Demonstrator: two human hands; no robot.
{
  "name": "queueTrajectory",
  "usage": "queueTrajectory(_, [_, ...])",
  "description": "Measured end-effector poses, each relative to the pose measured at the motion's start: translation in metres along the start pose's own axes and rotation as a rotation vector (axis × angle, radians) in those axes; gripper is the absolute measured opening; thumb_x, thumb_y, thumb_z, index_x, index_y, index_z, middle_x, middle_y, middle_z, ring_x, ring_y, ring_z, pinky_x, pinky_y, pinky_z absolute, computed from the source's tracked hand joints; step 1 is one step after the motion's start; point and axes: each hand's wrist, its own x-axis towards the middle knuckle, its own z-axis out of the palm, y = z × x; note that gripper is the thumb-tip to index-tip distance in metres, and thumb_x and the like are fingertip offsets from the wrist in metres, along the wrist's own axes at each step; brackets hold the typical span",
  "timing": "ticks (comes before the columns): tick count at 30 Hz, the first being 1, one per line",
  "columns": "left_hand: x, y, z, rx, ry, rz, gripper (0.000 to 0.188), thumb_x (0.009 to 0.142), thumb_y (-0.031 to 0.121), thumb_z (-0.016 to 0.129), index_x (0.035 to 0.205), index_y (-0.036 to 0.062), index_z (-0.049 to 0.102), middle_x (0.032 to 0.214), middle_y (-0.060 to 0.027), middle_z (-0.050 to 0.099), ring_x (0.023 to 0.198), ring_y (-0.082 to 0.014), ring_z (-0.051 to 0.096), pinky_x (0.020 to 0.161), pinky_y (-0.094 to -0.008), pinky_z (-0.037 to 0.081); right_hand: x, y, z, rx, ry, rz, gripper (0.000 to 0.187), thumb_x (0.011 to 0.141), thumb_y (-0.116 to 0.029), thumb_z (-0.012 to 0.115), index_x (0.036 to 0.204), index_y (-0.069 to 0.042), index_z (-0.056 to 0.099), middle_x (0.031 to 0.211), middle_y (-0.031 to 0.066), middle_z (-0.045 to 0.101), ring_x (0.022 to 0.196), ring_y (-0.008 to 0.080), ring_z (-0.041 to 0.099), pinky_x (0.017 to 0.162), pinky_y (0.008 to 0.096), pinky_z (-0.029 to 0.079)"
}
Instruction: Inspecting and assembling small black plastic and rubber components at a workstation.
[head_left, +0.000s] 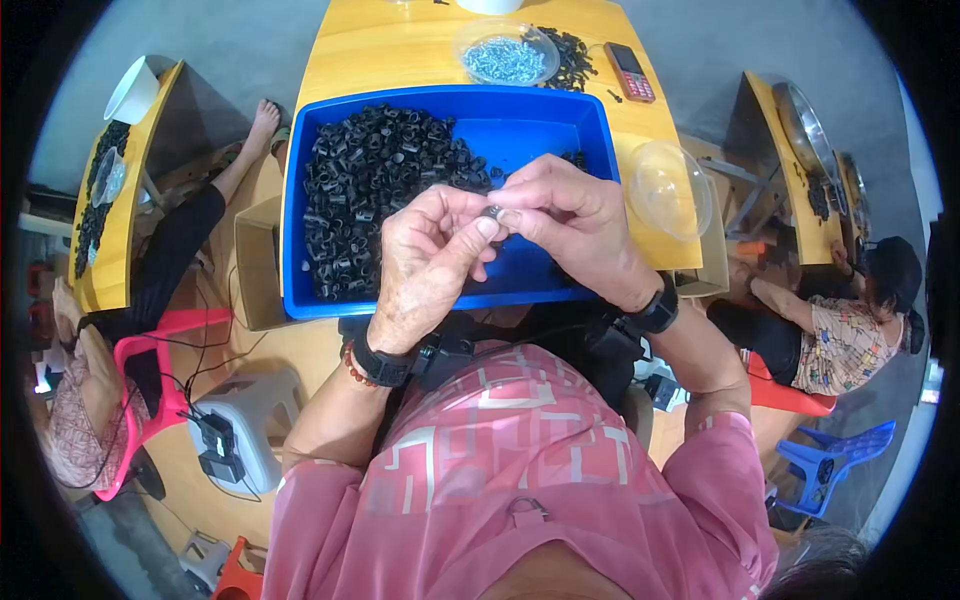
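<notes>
Above the blue tray, my two hands meet at the fingertips. My left hand pinches a small black plastic part between thumb and forefinger. My right hand is closed too, its thumb and forefinger pressed against the same part; whether something smaller sits between them is hidden. A heap of short, black, ring-like plastic parts fills the left and middle of the tray. Blue tray floor shows at the back right, where a few black pieces lie by the wall.
Behind the tray stand a clear bowl of small silvery-blue screws, a pile of black pieces and a red phone. A clear plastic bowl is at the table's right edge. Cardboard boxes flank the table. Other people sit at side tables.
</notes>
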Motion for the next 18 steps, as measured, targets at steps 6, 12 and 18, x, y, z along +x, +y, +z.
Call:
queueTrajectory(6, [0.000,0.002,0.004,-0.040,-0.001,0.018,0.015,0.093,0.009,0.067,0.104,-0.0009,0.063,0.087,-0.0060,0.069,0.069,-0.0060,0.060,0.055,-0.0189,0.049,-0.002,-0.004,-0.003,0.001,0.020,-0.024,0.015,0.084,0.002,0.070,0.098,-0.003,0.073,0.091,0.0078,0.068,0.084,0.0146,0.065,0.072,0.0259,0.053])
queueTrajectory(12, [-0.004,0.004,0.001,0.091,0.008,0.012,0.014,0.093,0.009,0.067,0.103,-0.0007,0.063,0.085,-0.0048,0.069,0.067,-0.0051,0.059,0.054,-0.0185,0.048,-0.002,-0.015,-0.001,-0.302,-0.074,-0.206,0.024,0.083,0.006,0.066,0.104,-0.005,0.069,0.093,0.0098,0.065,0.082,0.0205,0.066,0.071,0.0282,0.053])
queueTrajectory(18, [-0.004,0.006,0.001,0.048,0.019,-0.015,0.014,0.094,0.009,0.066,0.105,-0.0001,0.062,0.086,-0.0077,0.070,0.067,-0.0066,0.060,0.054,-0.0188,0.049,0.005,-0.018,-0.019,-0.371,-0.091,-0.179,0.025,0.087,0.003,0.062,0.110,-0.004,0.069,0.087,0.0102,0.063,0.078,0.0220,0.064,0.068,0.0304,0.052])
